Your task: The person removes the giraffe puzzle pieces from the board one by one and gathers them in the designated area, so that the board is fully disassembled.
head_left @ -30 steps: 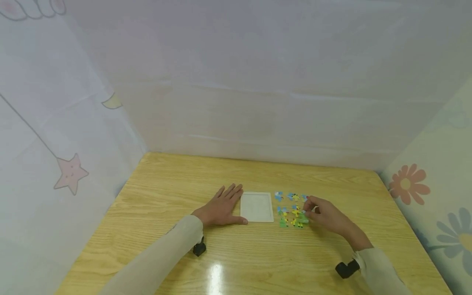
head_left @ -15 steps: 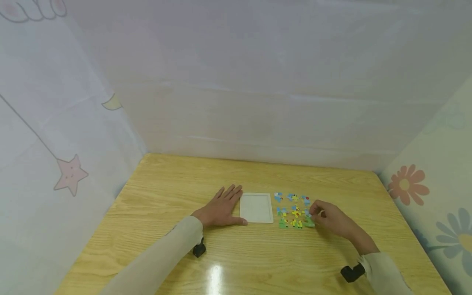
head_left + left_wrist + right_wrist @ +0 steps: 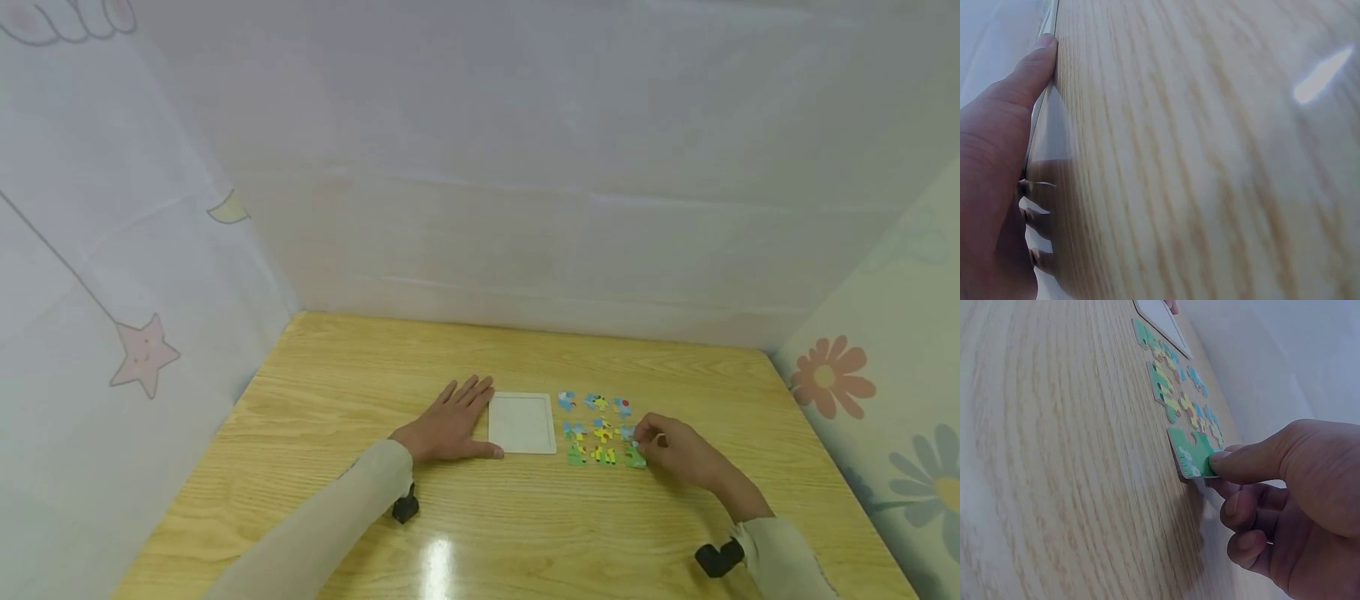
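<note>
The white puzzle tray (image 3: 522, 422) lies near the middle of the wooden worktop (image 3: 315, 417), with bare wood running wide to its left, behind it and toward the near edge; pale curtain walls close the worktop's far and side edges. Just right of the tray sit the loose puzzle pieces (image 3: 597, 428) in rows, small gaps between them; beyond them the wood runs open to the right edge. The left hand (image 3: 448, 423) lies flat, palm down, on the worktop against the tray's left edge, fingers straight and pointing away, thumb (image 3: 1034, 70) along the tray's near corner. The right hand (image 3: 678, 450) rests at the right end of the rows, farthest from the tray, fingers curled, pinching the green piece (image 3: 1192, 453) by its edge and tilting it up off the wood; forearm angled back toward the near right corner.
</note>
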The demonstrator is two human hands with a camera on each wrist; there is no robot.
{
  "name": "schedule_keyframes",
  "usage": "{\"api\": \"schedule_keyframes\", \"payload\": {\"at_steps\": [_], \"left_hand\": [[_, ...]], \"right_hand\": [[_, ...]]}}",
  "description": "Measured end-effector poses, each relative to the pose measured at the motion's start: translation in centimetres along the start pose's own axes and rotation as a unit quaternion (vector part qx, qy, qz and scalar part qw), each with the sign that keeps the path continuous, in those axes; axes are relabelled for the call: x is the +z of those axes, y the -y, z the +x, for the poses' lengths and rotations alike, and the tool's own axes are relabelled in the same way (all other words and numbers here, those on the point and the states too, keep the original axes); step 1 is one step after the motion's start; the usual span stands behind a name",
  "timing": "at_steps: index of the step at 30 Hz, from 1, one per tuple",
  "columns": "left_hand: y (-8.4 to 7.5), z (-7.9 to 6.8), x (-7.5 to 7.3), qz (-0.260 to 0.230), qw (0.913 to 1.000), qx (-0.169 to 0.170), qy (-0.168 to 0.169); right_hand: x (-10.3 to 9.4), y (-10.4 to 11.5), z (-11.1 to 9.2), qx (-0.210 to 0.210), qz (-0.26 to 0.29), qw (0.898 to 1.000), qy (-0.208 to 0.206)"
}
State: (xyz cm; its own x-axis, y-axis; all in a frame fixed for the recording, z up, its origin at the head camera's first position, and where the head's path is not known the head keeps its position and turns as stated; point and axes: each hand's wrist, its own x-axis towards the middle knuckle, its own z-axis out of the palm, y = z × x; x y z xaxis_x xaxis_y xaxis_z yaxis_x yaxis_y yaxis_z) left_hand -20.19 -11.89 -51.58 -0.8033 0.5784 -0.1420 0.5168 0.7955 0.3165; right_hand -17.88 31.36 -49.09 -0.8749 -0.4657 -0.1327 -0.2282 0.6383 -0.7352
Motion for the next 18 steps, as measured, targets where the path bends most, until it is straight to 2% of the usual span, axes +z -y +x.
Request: {"api": "schedule_keyframes", "payload": {"at_steps": [4, 11, 18], "left_hand": [[0.0, 0.08, 0.07, 0.001, 1.0, -0.002, 0.001], [0.0, 0.15, 0.13, 0.004, 1.0, -0.004, 0.003], [0.08, 0.06, -0.03, -0.006, 1.0, -0.001, 0.003]], "right_hand": [[0.05, -0.14, -0.09, -0.008, 0.008, 1.0, 0.002], [-0.14, -0.29, -0.18, 0.027, 0.016, 0.999, 0.004], [-0.05, -0.53, -0.1, 0.027, 0.013, 0.999, 0.01]]}}
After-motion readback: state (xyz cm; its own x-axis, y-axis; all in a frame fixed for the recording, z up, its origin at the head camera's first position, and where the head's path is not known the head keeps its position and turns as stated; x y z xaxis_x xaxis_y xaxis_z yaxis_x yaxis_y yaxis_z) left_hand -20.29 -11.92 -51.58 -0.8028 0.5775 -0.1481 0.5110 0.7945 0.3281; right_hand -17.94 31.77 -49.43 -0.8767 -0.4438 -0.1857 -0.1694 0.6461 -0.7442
